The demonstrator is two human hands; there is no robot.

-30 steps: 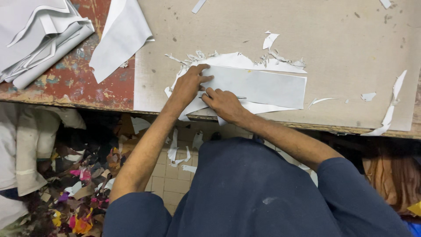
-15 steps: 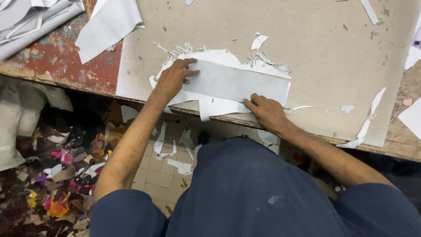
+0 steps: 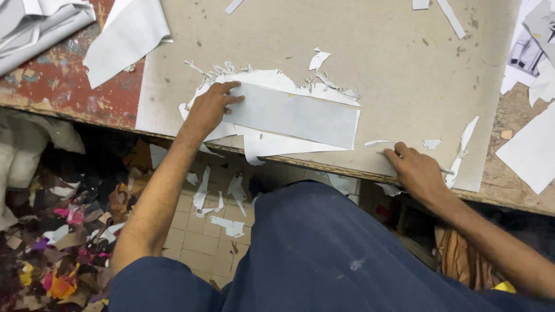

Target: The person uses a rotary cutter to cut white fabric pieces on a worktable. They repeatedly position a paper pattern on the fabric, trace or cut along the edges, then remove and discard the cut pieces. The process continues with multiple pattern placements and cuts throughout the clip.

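Just the one head cam here, looking almost straight down over the person's chest at the near edge of the bench (image 3: 358,86). It's sitting pretty close, also catching both forearms and the scrap-littered floor (image 3: 196,231) underneath.

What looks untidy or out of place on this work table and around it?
Torn white paper scraps lie scattered on the brown board, just above the grey strip that the left hand presses flat. More offcuts and coloured scraps litter the tiled floor below. The red table top has badly worn paint.
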